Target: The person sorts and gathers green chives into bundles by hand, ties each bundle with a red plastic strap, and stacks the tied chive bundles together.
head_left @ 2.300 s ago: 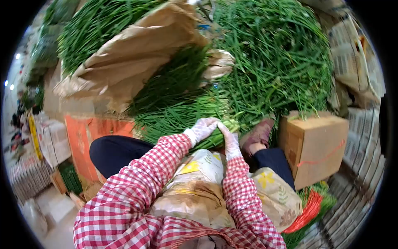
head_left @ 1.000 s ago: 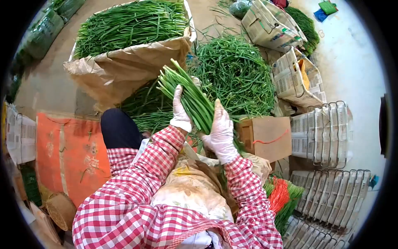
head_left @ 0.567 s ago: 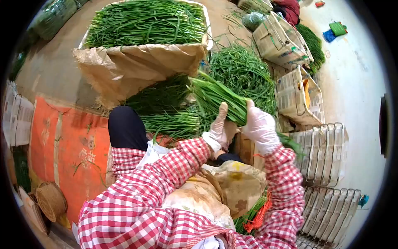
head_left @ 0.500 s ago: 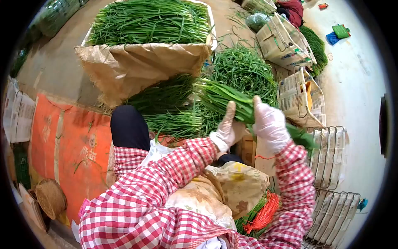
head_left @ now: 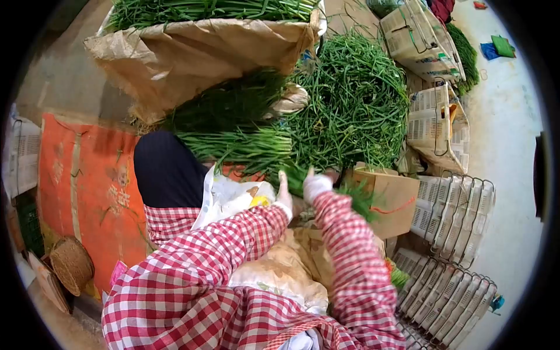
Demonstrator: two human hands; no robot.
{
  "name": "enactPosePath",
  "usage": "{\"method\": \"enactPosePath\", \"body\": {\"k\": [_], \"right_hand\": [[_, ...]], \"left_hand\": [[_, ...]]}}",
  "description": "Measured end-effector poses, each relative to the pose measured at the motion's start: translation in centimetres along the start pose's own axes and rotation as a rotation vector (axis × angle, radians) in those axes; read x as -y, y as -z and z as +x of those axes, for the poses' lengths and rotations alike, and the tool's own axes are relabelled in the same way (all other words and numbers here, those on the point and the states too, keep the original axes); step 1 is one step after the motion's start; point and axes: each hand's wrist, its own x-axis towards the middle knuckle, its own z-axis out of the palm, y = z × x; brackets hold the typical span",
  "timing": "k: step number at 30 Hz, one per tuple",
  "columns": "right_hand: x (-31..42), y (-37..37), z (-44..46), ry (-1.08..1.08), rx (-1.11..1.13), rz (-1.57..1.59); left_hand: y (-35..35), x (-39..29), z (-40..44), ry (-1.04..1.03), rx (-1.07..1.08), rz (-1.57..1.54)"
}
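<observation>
A bunch of garlic chives [head_left: 360, 200], smeared by motion, lies across both gloved hands, low in front of my lap. My left hand [head_left: 284, 197] wraps one part of it with the thumb up. To its right, my right hand [head_left: 317, 185] grips the same bunch, and the leaf tips stick out past it. Just beyond the hands is a laid-out row of chives [head_left: 236, 144]. A big loose heap of chives [head_left: 350, 99] rises behind, to the right. My lower fingers are mostly hidden.
A cloth-lined crate [head_left: 192, 55] heaped with chives stands at the back. To the right are a cardboard box [head_left: 398, 195] with a red tie on it, upright white crates [head_left: 430, 119] and stacked wire-handled crates [head_left: 449, 216]. An orange sheet [head_left: 99, 181] covers the left floor.
Both hands have come down and toward my body with the bunch, the right one also moving left. The view has tipped downward, and the cardboard box is now more exposed.
</observation>
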Motion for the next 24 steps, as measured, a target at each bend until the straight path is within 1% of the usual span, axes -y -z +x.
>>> {"method": "enactPosePath", "body": {"k": [1, 2, 4, 5, 6, 7, 8, 9, 10, 12, 13, 14, 16, 17, 18, 19, 20, 22, 24], "right_hand": [[1.1, -1.2, 0.1, 0.026, -0.033, -0.106], [0.9, -4.0, 1.6, 0.048, -0.193, 0.076], [-0.9, -1.9, -6.1, 0.097, -0.26, 0.022], [-1.6, -2.7, -7.9, 0.079, -0.46, -0.068], [-2.1, -4.0, -9.8, 0.055, -0.656, -0.16], [-2.2, -4.1, -11.8, 0.023, -0.706, -0.204], [-1.8, -4.8, -13.3, -0.043, -0.816, -0.402], [-1.0, -5.7, -13.8, -0.066, -0.949, -0.261], [-0.4, -6.5, -14.2, -0.086, -1.084, -0.119], [-0.1, -7.3, -14.4, -0.022, -1.331, 0.066], [-0.3, -8.2, -13.9, 0.176, -1.442, 0.291], [-1.0, -9.7, -14.5, 0.381, -1.193, 0.534], [-3.5, -10.6, -13.8, 0.695, -1.286, 0.433], [-5.0, -11.7, -12.1, 0.995, -0.806, 0.966], [-6.1, -11.1, -11.0, 0.99, -0.389, 1.244], [-7.3, -10.4, -9.9, 0.86, -0.011, 1.511], [-7.7, -9.3, -10.9, 1.087, -0.065, 1.833], [-5.6, -5.8, -12.8, 1.614, -0.192, 1.753], [-0.3, -3.2, -14.8, 2.011, -0.095, 1.742]], "left_hand": [[0.8, -0.2, 0.1, 0.055, 0.09, -0.004], [1.6, -0.3, 0.3, 0.111, 0.181, -0.002], [0.5, 0.6, -0.9, 0.08, 0.198, 0.251], [-1.1, 1.4, -2.1, 0.055, 0.272, 0.196], [-2.5, 1.5, -2.8, 0.042, 0.277, 0.237], [-4.1, 1.7, -3.8, 0.029, 0.282, 0.279], [-5.5, 1.8, -4.9, 0.038, 0.389, 0.358], [-7.0, 2.0, -6.3, 0.039, 0.498, 0.435], [-8.0, 1.8, -6.7, -0.006, 0.593, 0.527], [-8.9, 0.3, -6.4, -0.115, 0.662, 0.639], [-9.8, -0.1, -7.7, -0.154, 0.663, 0.692], [-10.6, -0.6, -9.3, -0.161, 0.679, 0.74], [-11.9, -1.8, -12.9, -0.269, 0.64, 0.93], [-12.5, -2.7, -14.6, -0.274, 0.628, 1.024], [-13.3, -2.8, -17.0, -0.322, 0.599, 1.142], [-14.2, -2.7, -19.4, -0.365, 0.55, 1.253], [-15.0, -2.6, -21.7, -0.408, 0.498, 1.36], [-16.3, -2.1, -25.6, -0.494, 0.448, 1.512], [-17.8, -1.4, -30.2, -0.572, 0.275, 1.873]]}}
